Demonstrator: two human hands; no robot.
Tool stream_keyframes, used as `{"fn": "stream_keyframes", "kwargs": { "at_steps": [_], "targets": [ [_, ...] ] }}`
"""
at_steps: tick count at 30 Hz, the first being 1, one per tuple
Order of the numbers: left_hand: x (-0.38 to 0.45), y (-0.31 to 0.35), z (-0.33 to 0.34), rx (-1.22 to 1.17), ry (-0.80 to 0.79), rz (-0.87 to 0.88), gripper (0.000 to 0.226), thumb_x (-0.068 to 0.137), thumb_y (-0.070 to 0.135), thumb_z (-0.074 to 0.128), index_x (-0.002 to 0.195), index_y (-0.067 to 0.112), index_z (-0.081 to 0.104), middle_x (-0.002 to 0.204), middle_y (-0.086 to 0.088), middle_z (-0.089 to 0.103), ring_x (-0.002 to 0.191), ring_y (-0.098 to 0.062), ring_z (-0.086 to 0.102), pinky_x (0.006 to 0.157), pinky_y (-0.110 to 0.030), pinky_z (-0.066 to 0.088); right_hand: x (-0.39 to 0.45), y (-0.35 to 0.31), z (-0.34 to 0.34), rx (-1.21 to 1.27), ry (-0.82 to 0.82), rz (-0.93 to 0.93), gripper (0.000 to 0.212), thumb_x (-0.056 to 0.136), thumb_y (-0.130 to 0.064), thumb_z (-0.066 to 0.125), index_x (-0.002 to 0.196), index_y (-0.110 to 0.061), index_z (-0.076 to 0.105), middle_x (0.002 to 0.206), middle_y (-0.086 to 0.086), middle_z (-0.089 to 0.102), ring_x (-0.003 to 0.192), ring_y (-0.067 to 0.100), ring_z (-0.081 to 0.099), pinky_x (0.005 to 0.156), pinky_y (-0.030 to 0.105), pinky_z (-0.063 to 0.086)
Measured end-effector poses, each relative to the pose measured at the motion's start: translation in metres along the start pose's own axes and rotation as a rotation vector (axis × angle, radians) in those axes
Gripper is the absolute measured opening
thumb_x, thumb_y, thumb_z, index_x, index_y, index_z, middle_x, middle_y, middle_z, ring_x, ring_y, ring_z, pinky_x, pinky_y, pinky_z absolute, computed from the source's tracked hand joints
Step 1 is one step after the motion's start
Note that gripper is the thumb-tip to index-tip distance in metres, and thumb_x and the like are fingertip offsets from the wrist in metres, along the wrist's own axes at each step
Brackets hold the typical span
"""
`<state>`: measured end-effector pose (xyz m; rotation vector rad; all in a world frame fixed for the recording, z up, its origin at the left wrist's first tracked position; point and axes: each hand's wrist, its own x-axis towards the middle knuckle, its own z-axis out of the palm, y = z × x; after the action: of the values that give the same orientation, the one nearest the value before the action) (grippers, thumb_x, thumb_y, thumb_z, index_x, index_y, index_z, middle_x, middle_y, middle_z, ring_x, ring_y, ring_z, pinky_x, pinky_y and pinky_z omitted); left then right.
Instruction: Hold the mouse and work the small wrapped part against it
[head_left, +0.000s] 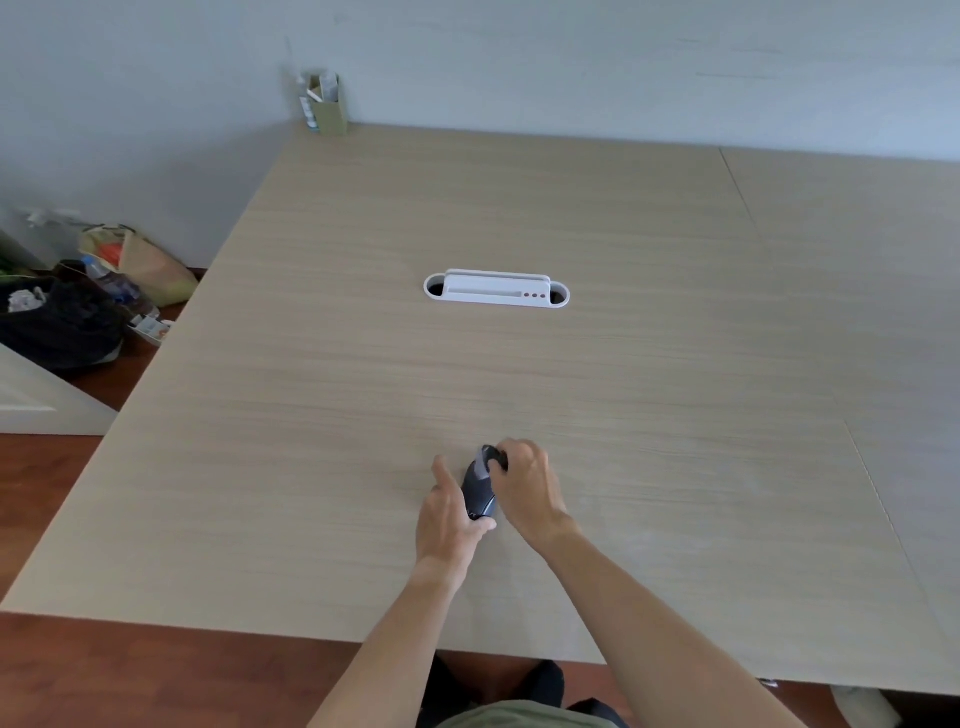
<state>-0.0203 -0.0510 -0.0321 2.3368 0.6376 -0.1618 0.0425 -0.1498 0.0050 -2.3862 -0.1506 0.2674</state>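
Dark grey plastic, a computer mouse (480, 488), tipped up on its side near the front middle of the table (311, 395), and both hands are on it. The left hand (448, 519) cradles it from the left: thumb hooked under the near end, fingers stretched fairly straight along the far flank, so it reads as a prop that keeps the body from rolling flat. The right hand (524, 486) comes over from the other side, fingers curled down onto the front end where the buttons sit; the fingertips themselves are hidden behind the knuckles, so exactly what they pinch there I cannot tell. Held on edge like this, the underside looks turned towards the right hand, which suits working on its base, though that face is out of sight.

Further out, a white cable tray (496, 289) sits sunk into the table, well beyond the hands. At the far left corner, against the wall, a small green box (327, 106) stands with papers in it. Down on the floor to the left lie a black bag (57, 325), a brown bag (150, 265) and a plastic bottle (111, 280), crowded together.
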Motion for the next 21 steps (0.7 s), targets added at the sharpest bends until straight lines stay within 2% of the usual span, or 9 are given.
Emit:
{"fn": "stream_keyframes", "kwargs": {
  "at_steps": [2, 4, 5, 9, 11, 15, 17, 19, 21],
  "targets": [
    [0.0, 0.001, -0.001, -0.007, -0.01, 0.003, 0.105, 0.064, 0.021, 0.086, 0.141, 0.016, 0.015, 0.1, -0.007, 0.064, 0.091, -0.026, 0.064, 0.069, -0.029, 0.052, 0.0, 0.001, 0.0, 0.092, -0.109, 0.004, 0.018, 0.075, -0.006, 0.055, 0.06, 0.003, 0.054, 0.058, 0.016, 0.053, 0.051, 0.017, 0.037, 0.047, 0.031, 0.032],
    [-0.002, 0.001, -0.002, 0.006, -0.014, 0.002, 0.102, 0.065, 0.023, 0.087, 0.14, 0.018, 0.016, 0.098, -0.007, 0.063, 0.088, -0.024, 0.064, 0.069, -0.029, 0.054, -0.003, 0.008, 0.002, 0.071, -0.257, 0.016, 0.014, 0.072, -0.006, 0.057, 0.062, 0.004, 0.061, 0.056, 0.015, 0.052, 0.051, 0.016, 0.04, 0.047, 0.028, 0.032],
    [-0.003, 0.002, -0.002, 0.02, -0.017, 0.003, 0.101, 0.066, 0.024, 0.086, 0.14, 0.017, 0.017, 0.097, -0.007, 0.063, 0.088, -0.024, 0.064, 0.068, -0.028, 0.053, -0.005, 0.013, 0.003, 0.051, -0.258, 0.026, 0.014, 0.071, -0.005, 0.057, 0.062, 0.004, 0.061, 0.055, 0.012, 0.051, 0.051, 0.017, 0.04, 0.047, 0.03, 0.033],
    [-0.005, 0.004, -0.003, 0.096, -0.021, 0.029, 0.094, 0.071, 0.026, 0.081, 0.141, 0.014, 0.02, 0.1, -0.009, 0.062, 0.09, -0.027, 0.063, 0.071, -0.03, 0.052, -0.006, 0.035, -0.004, 0.031, 0.062, 0.1, 0.021, 0.08, -0.009, 0.055, 0.06, -0.001, 0.052, 0.058, 0.008, 0.055, 0.052, 0.023, 0.043, 0.049, 0.042, 0.04],
    [-0.005, 0.004, -0.003, 0.109, -0.024, 0.034, 0.093, 0.072, 0.027, 0.08, 0.142, 0.013, 0.02, 0.102, -0.01, 0.063, 0.093, -0.028, 0.063, 0.075, -0.032, 0.053, -0.008, 0.035, -0.01, 0.099, 0.121, 0.081, 0.019, 0.079, -0.01, 0.057, 0.063, 0.0, 0.055, 0.059, 0.012, 0.056, 0.054, 0.025, 0.044, 0.053, 0.04, 0.04],
    [-0.005, 0.003, -0.001, 0.094, -0.015, 0.039, 0.098, 0.071, 0.029, 0.083, 0.143, 0.014, 0.018, 0.1, -0.008, 0.064, 0.09, -0.024, 0.066, 0.075, -0.031, 0.056, -0.017, 0.016, -0.013, 0.247, -0.168, 0.061, 0.009, 0.076, -0.006, 0.063, 0.07, -0.002, 0.068, 0.055, 0.0, 0.056, 0.054, 0.013, 0.045, 0.05, 0.019, 0.037],
    [-0.004, 0.005, -0.001, 0.09, -0.01, 0.045, 0.099, 0.07, 0.03, 0.084, 0.142, 0.014, 0.018, 0.097, -0.007, 0.064, 0.087, -0.024, 0.066, 0.071, -0.031, 0.056, -0.017, 0.015, -0.009, 0.214, -0.276, 0.066, 0.009, 0.076, -0.006, 0.062, 0.072, -0.001, 0.069, 0.057, 0.001, 0.056, 0.056, 0.014, 0.047, 0.051, 0.02, 0.037],
    [-0.003, 0.007, -0.002, 0.104, -0.021, 0.04, 0.099, 0.07, 0.027, 0.084, 0.143, 0.013, 0.018, 0.098, -0.008, 0.064, 0.088, -0.025, 0.066, 0.071, -0.031, 0.056, -0.013, 0.018, -0.007, 0.163, -0.189, 0.066, 0.01, 0.076, -0.003, 0.06, 0.069, 0.003, 0.064, 0.06, 0.007, 0.056, 0.057, 0.017, 0.046, 0.052, 0.028, 0.038],
    [-0.002, 0.008, -0.004, 0.118, -0.035, 0.026, 0.099, 0.069, 0.025, 0.083, 0.143, 0.014, 0.017, 0.1, -0.009, 0.064, 0.09, -0.027, 0.065, 0.072, -0.032, 0.054, -0.008, 0.023, -0.005, 0.147, -0.005, 0.078, 0.012, 0.077, -0.002, 0.057, 0.065, 0.001, 0.058, 0.06, 0.008, 0.056, 0.055, 0.019, 0.045, 0.051, 0.032, 0.037]
  ]
}}
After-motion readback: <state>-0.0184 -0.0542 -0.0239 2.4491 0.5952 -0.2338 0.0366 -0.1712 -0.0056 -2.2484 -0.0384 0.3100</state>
